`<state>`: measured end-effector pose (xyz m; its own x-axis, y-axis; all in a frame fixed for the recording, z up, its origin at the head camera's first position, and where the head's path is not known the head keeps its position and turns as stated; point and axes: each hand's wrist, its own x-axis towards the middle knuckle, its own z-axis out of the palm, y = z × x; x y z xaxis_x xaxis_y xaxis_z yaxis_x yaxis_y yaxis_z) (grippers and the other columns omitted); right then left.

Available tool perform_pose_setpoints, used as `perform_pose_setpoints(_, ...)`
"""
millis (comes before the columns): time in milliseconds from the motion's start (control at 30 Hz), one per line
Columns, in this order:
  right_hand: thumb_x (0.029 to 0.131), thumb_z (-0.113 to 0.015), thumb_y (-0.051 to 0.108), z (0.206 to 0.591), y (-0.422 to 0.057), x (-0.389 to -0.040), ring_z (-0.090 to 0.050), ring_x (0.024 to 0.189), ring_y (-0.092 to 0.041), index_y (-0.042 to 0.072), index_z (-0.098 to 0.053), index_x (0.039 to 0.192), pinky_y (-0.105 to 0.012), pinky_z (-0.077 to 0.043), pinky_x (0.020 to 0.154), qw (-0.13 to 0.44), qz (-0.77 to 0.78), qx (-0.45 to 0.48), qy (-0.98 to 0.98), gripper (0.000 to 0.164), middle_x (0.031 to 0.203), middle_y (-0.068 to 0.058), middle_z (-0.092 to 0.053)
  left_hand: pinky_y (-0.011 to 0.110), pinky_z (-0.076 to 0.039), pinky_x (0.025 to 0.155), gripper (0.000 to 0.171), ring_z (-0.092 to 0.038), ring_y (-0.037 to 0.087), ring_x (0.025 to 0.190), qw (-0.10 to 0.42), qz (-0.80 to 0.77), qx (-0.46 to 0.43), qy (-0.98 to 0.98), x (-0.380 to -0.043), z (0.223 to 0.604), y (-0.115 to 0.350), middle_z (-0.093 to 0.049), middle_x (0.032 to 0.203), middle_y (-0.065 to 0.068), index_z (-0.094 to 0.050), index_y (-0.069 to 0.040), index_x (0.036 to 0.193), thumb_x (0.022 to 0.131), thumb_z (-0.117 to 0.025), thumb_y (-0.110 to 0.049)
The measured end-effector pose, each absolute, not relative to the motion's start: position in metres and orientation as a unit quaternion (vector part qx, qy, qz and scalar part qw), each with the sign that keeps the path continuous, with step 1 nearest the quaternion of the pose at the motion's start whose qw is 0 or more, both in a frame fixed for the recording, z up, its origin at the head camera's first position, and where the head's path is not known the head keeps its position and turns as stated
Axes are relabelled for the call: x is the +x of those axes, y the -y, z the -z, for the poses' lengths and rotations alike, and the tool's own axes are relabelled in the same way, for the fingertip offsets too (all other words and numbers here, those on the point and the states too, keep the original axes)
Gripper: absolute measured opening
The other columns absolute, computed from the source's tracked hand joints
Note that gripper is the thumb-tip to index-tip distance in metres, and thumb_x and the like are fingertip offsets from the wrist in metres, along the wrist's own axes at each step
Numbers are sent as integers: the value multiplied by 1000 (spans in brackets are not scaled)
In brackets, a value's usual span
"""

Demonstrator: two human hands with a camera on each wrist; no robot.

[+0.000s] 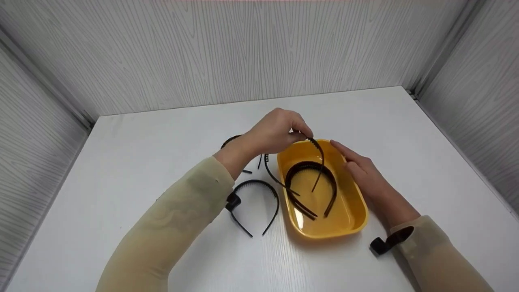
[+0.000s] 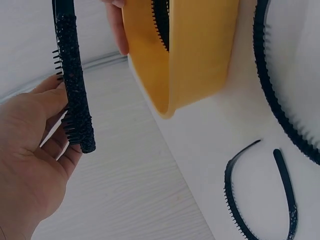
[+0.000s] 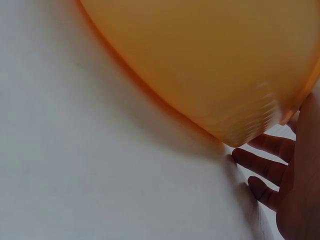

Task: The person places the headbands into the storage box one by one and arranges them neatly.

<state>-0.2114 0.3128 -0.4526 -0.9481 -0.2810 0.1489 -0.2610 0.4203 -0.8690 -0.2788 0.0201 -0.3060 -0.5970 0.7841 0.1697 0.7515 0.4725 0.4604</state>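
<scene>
My left hand (image 1: 279, 127) pinches a black toothed headband (image 1: 318, 150) by its curved top, its two ends pointing down over the yellow plastic bin (image 1: 352, 227). In the left wrist view the held headband (image 2: 75, 80) shows a rough, speckled outer face. Inside the bin lie black headbands (image 1: 334, 186), nested closely together. My right hand (image 1: 367, 174) rests against the bin's right side, thumb at the rim and extended fingers along the outer wall. To the left of the bin, one headband (image 1: 257, 182) lies on the table, and another headband (image 1: 231, 140) is partly hidden behind my left wrist.
The white table (image 1: 162, 134) meets a pale wood-grain panel (image 1: 243, 52) at the back, with side panels left and right. Small black devices sit at both sleeves, one device (image 1: 381, 245) by the right cuff.
</scene>
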Motion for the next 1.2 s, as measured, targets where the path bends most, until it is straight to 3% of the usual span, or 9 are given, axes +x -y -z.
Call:
perform_pose_setpoints(333,106,-36,2,452,-312,-211,-38,152,-17,32,-41,165,-19,-28,120,-4,520,-164,-838,67,164,7,-45,22,-51,101,22,-68,15,116,40,-235,474,-848,-274,317,-49,-77,120,1,-83,-13,120,106,-67,-8)
perform_pose_setpoints(1200,108,-35,3,451,-314,-212,-40,151,-16,29,-37,167,-19,-29,119,-1,512,-181,-840,65,164,7,-45,26,-50,104,22,-67,16,117,52,-214,473,-853,-271,346,-63,-76,121,1,-82,-17,123,107,-67,-15)
